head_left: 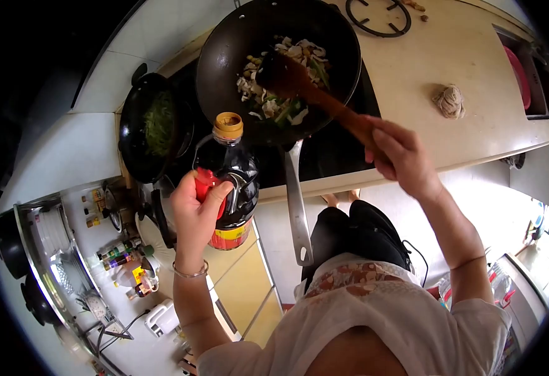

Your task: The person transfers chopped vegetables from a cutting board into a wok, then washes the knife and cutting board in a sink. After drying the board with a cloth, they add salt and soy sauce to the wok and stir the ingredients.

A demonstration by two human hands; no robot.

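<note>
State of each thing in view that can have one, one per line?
Left hand: closed on the bottle's red handle
Right hand: closed around the spatula's handle
Bottle: held, dark inside; top looks open
Spatula: held, blade in the wok
Wok: uncovered, chopped food inside
Smaller pan: uncovered, greens inside
Cloth: bunched up on the counter

1. We are in a kitchen, and its modest, household fittings suggest to us a home.
2. We see a wok [221, 59] with chopped food [315, 59] on a black hob [334, 153], and a smaller pan [135, 141] of greens [157, 128] beside it.
3. We find a pale tabletop [406, 69] running right to what looks like a sink [539, 84] holding a pink basin [517, 75].
4. We also spot plates [50, 232] in a metal rack [36, 262], seasoning bottles [119, 253] and yellow cupboard fronts [243, 276].
</note>
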